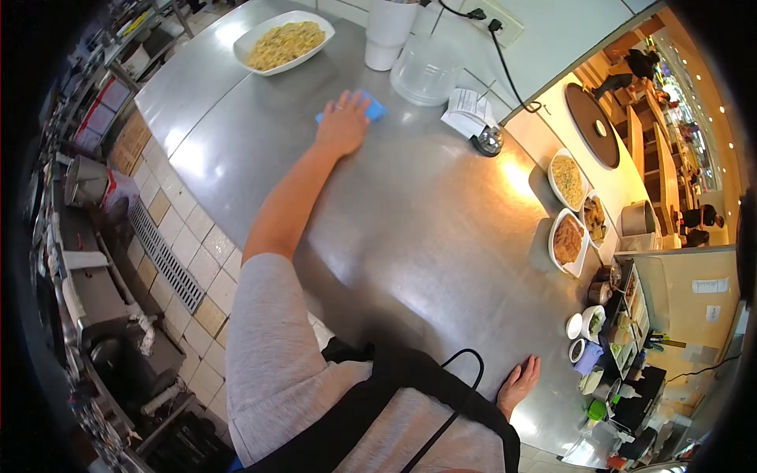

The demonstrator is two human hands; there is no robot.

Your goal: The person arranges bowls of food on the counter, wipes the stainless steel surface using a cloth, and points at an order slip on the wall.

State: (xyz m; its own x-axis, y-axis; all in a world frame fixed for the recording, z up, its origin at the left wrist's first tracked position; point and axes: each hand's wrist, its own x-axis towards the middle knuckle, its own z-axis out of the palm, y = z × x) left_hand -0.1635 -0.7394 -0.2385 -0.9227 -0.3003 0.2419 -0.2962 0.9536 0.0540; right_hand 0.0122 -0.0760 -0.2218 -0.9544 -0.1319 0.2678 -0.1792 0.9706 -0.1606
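Observation:
My left hand (344, 124) is stretched out over the steel table (394, 213), palm down, holding a blue cloth (374, 109) against its surface. Parts of the cloth show on both sides of the fingers; the rest is hidden under the hand. Beyond it stands a white dish of yellow food (285, 44). My right hand (520, 385) rests near the table's near edge at the lower right, fingers extended and nothing visible in it.
A clear plastic container (426, 72), white cups (388, 35), papers (470, 112) and a black cable (512, 75) are by the wall. Food dishes (568, 240) stand to the right, with small bowls (593, 322) nearer. A tiled floor (201, 272) lies left. People are visible beyond the opening.

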